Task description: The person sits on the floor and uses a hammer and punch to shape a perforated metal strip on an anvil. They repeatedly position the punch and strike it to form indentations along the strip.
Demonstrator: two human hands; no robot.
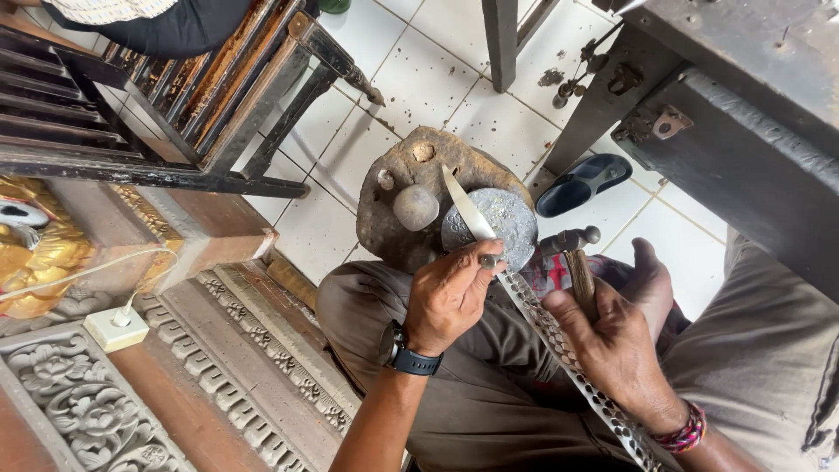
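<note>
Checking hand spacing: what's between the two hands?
Head view: the dimpled metal strip runs between left hand and right hand; the hammer sits in the right.

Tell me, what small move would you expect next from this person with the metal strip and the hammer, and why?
Probably a light hammer tap on the punch. The left hand pinches a small punch upright on the patterned metal strip, which lies across the round metal block on the stone. The right hand grips the hammer beside it, and the strip's far end is still plain.
</note>
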